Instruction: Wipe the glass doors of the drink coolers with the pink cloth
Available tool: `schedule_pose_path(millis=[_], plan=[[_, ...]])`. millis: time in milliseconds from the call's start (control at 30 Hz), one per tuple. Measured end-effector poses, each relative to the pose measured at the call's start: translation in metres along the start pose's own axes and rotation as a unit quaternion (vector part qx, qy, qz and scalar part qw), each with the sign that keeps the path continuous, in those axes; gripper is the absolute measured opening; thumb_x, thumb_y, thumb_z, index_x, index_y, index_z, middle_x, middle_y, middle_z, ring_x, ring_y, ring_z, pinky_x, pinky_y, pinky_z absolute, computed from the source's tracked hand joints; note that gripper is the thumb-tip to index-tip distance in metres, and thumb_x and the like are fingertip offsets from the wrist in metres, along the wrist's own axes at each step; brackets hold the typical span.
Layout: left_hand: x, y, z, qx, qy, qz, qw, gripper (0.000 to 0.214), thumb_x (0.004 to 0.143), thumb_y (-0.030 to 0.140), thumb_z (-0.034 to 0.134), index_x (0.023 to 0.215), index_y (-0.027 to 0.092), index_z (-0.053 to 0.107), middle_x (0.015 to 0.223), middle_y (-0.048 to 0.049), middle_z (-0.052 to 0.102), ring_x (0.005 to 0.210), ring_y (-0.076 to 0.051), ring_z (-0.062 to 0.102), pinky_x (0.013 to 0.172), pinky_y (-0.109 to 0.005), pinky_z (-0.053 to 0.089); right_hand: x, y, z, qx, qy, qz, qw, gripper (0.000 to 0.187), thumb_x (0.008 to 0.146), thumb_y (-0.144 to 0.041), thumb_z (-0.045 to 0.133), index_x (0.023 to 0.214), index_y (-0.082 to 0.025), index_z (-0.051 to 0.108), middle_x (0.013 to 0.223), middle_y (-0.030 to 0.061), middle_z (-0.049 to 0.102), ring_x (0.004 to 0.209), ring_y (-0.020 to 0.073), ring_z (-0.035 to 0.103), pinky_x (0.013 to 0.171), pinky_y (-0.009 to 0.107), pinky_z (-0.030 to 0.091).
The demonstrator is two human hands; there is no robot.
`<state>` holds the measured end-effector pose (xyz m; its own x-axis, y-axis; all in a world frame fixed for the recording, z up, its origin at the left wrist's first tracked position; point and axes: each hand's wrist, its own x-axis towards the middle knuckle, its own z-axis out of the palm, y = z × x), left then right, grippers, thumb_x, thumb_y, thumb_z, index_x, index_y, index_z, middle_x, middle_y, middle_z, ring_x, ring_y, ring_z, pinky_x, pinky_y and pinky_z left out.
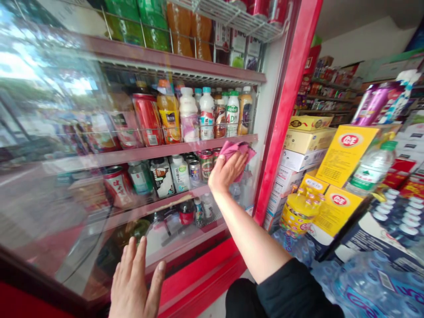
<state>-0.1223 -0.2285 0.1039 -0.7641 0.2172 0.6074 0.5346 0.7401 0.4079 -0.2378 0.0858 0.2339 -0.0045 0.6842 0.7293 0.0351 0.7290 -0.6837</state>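
Note:
My right hand (228, 171) holds a pink cloth (232, 148) flat against the glass door (62, 176) of a drinks fridge, near its right side. Part of the cloth sticks out beyond the fingers, and the rest is hidden beneath the palm. Low in front of the glass is my left hand (134, 282), empty, with fingers raised and the thumb apart. Whether it touches the glass I cannot tell. Behind the pane, shelves carry bottles and cans, among them an orange juice bottle (168, 112) and a large red can (148, 119).
A red frame (287, 97) borders the door on the right. Beyond it stand stacked cartons (306, 141), yellow boxes (346, 154), a bottle with a green cap (374, 170) and wrapped water bottles (367, 282) on the floor. Reflections of the street blur the glass at left.

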Motion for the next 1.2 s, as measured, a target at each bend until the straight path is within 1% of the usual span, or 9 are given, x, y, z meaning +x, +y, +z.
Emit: schedule_pose_path(millis=[100,200,267,333,533,767,900,1000,1200], plan=[[0.003,-0.003,-0.004,0.004,-0.004,0.011,1.000,0.078,0.105,0.053,0.051,0.176,0.034,0.024,0.183,-0.0162,0.030,0.168,-0.042,0.034,0.128,-0.074,0.041,-0.027,-0.037,-0.016,-0.023,-0.114,-0.226,0.967,0.077,0.111,-0.052,0.037,0.171,-0.005,0.034,0.182,0.0238,0.028,0.174,0.0388,0.013,0.138,0.068,0.021],[0.007,-0.005,-0.004,0.011,-0.001,0.024,1.000,0.080,0.105,0.055,0.050,0.176,0.030,0.024,0.183,-0.0183,0.030,0.167,-0.042,0.034,0.129,-0.074,0.039,-0.033,-0.051,-0.027,-0.039,-0.221,-0.427,0.876,0.079,0.108,-0.061,0.044,0.175,-0.021,0.031,0.185,0.0087,0.029,0.175,0.0327,0.012,0.142,0.061,0.015],[0.009,-0.006,-0.001,0.015,-0.003,0.026,1.000,0.079,0.105,0.056,0.048,0.175,0.029,0.025,0.183,-0.0187,0.030,0.167,-0.043,0.035,0.129,-0.074,0.038,-0.020,-0.051,-0.029,-0.053,-0.269,-0.491,0.827,0.080,0.107,-0.064,0.045,0.177,-0.030,0.026,0.186,0.0011,0.027,0.175,0.0300,0.012,0.143,0.059,0.013],[0.009,-0.006,0.004,0.016,-0.011,0.027,0.999,0.079,0.105,0.057,0.047,0.175,0.028,0.025,0.183,-0.0185,0.031,0.167,-0.043,0.035,0.129,-0.075,0.038,0.003,-0.048,-0.030,-0.064,-0.276,-0.508,0.813,0.080,0.107,-0.066,0.043,0.177,-0.033,0.024,0.186,-0.0023,0.025,0.175,0.0287,0.012,0.144,0.057,0.011],[0.006,-0.003,0.025,0.005,-0.051,0.031,0.998,0.078,0.106,0.054,0.050,0.176,0.033,0.023,0.185,-0.0146,0.027,0.169,-0.041,0.032,0.131,-0.073,0.036,0.090,-0.030,-0.029,-0.082,-0.141,-0.378,0.911,0.076,0.112,-0.054,0.029,0.178,-0.017,0.017,0.187,0.0106,0.020,0.176,0.0314,0.004,0.142,0.062,0.006],[0.010,0.014,0.038,-0.004,-0.069,0.066,0.995,0.080,0.106,0.048,0.052,0.177,0.036,0.016,0.186,-0.0128,0.025,0.169,-0.041,0.031,0.131,-0.070,0.040,0.156,0.051,-0.018,-0.084,-0.054,-0.275,0.956,0.079,0.111,-0.056,0.022,0.176,-0.011,0.018,0.185,0.0184,0.021,0.175,0.0300,0.009,0.140,0.061,0.018],[0.010,0.020,0.038,-0.010,-0.058,0.081,0.995,0.081,0.107,0.046,0.053,0.177,0.036,0.014,0.185,-0.0142,0.026,0.169,-0.041,0.032,0.129,-0.069,0.043,0.148,0.102,-0.020,-0.066,-0.038,-0.223,0.972,0.079,0.111,-0.054,0.024,0.170,-0.003,0.029,0.182,0.0256,0.027,0.174,0.0314,0.014,0.139,0.061,0.024],[0.007,0.019,0.036,-0.011,-0.062,0.078,0.995,0.081,0.107,0.045,0.053,0.177,0.035,0.015,0.185,-0.0150,0.026,0.169,-0.040,0.031,0.130,-0.068,0.043,0.124,0.118,-0.024,-0.058,-0.040,-0.170,0.983,0.077,0.111,-0.052,0.025,0.163,0.001,0.040,0.179,0.0295,0.030,0.173,0.0341,0.019,0.138,0.061,0.027],[-0.001,0.016,0.027,-0.004,-0.051,0.069,0.996,0.080,0.107,0.044,0.053,0.177,0.036,0.015,0.185,-0.0136,0.025,0.169,-0.039,0.031,0.130,-0.067,0.042,0.050,0.081,-0.020,-0.039,-0.029,-0.060,0.997,0.075,0.111,-0.051,0.028,0.155,0.006,0.048,0.177,0.0341,0.031,0.171,0.0408,0.022,0.137,0.065,0.024]])
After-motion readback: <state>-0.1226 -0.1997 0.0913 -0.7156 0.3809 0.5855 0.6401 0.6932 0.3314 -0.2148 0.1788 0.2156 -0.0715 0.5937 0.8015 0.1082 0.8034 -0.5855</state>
